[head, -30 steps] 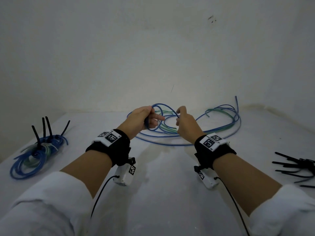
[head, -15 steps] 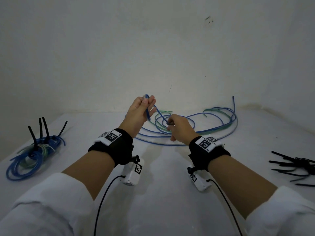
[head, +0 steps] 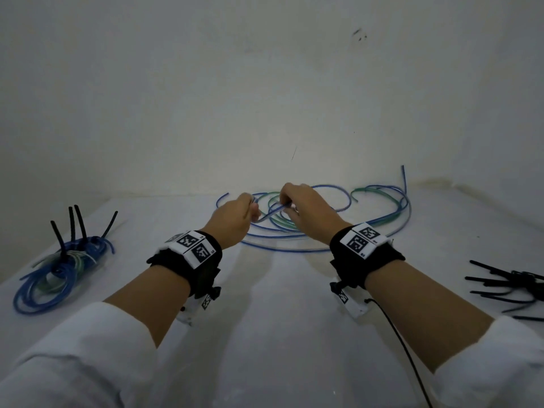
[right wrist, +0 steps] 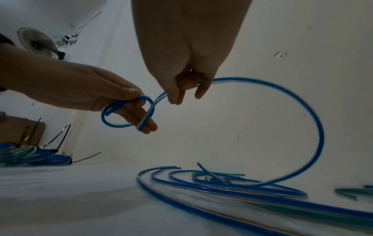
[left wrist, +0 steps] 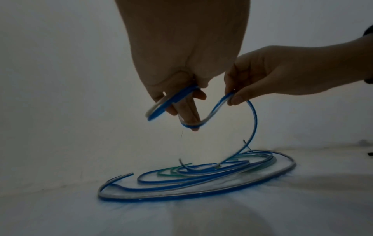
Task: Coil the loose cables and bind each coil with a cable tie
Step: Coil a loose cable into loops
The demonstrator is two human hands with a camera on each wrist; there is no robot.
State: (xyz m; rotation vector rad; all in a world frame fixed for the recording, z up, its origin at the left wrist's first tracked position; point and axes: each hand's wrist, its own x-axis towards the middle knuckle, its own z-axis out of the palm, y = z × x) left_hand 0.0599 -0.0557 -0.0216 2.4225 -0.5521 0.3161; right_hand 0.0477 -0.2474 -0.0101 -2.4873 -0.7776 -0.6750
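Observation:
A blue cable [head: 273, 212] runs between my two hands above the white table [head: 265, 334]. My left hand [head: 253, 212] holds its end wound in a small loop [right wrist: 107, 119] round two extended fingers, with the thumb pressing on top. A hand's width to the right, my right hand [head: 290, 206] pinches the same cable [left wrist: 253, 118] between thumb and fingers. From there the cable [right wrist: 315, 121] arcs down to the loose blue and green cables [head: 323, 231] lying on the table behind the hands.
A pile of bound blue and green coils [head: 56, 278] with black tie tails sticking up lies at the left. Loose black cable ties [head: 506, 287] lie at the right edge. A white wall stands close behind the cables.
My left hand has come down from its raised position and my right hand has risen to meet it. The cable end now sits looped round the left fingers.

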